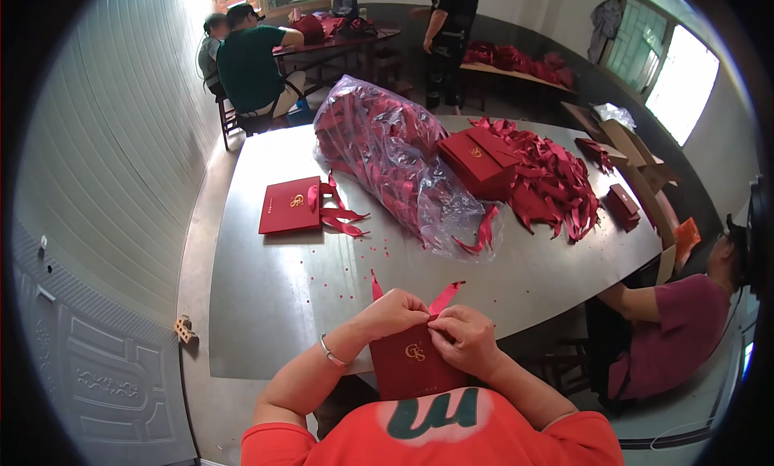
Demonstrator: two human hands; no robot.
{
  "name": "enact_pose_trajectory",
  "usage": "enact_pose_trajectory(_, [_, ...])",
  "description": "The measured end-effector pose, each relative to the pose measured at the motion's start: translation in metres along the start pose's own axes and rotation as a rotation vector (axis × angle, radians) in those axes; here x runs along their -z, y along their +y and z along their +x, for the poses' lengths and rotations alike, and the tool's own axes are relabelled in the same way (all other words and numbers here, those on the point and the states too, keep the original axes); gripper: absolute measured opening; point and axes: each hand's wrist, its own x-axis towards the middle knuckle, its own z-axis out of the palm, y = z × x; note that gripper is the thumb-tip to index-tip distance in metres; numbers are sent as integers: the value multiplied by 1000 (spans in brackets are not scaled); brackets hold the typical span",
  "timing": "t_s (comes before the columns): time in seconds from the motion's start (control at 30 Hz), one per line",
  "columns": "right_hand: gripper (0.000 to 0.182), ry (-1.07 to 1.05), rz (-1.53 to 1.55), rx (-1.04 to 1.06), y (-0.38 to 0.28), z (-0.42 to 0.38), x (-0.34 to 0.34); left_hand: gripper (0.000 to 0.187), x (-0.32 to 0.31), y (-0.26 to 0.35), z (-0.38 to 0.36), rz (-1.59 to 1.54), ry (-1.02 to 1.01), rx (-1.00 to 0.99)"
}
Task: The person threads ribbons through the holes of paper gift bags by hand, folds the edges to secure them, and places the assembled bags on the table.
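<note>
A red paper gift bag (409, 365) with a gold logo rests against my body at the table's near edge. Its top edge lies between my hands. My left hand (397, 314), with a bracelet at the wrist, pinches the pink-red ribbon (446, 297) at the bag's top. My right hand (466, 337) is closed on the bag's upper edge, thumb and forefinger pressed together close to the left fingertips. Ribbon ends stick up beyond both hands. The exact spot between the fingertips is hidden.
On the metal table (266, 321) lie a finished-looking red bag (290, 206), a clear plastic sack (387, 160) of red ribboned bags, a stack of bags (477, 164) and a ribbon heap (552, 184). A person (677, 321) sits at right; others are behind.
</note>
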Motion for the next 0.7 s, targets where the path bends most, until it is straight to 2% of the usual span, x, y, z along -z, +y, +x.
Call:
enact_pose_trajectory(0.13, [12, -19, -35, -17, 3, -4, -6, 18, -1, 4, -2, 85, -7, -9])
enact_pose_trajectory(0.23, [12, -45, -18, -114, 4, -4, -6, 18, -2, 0, 0, 92, 4, -25])
enact_pose_trajectory(0.3, [12, -98, 99, -248, 4, -1, -1, 19, -3, 3, -2, 101, -6, -37])
enact_pose_trajectory(0.43, [12, -99, 223, -284, 8, 11, 8, 19, -5, 5, -5, 87, -2, -89])
enact_pose_trajectory(0.5, [14, -298, 252, -415, 13, 18, 14, 19, -6, 8, -8, 114, 5, -105])
enact_pose_trajectory(0.53, [14, -303, 251, -409, 18, 20, 17, 20, -7, 9, -8, 142, 7, -121])
enact_pose_trajectory(0.6, [16, -450, 255, -462, 35, 26, 18, 20, -10, 7, -9, 227, 49, -169])
enact_pose_trajectory(0.63, [16, -455, 253, -457, 45, 29, 17, 20, -12, 6, -9, 313, 84, -210])
enact_pose_trajectory(0.7, [22, -690, 192, -388, 61, 35, 13, 20, -17, 8, -12, 367, 120, -204])
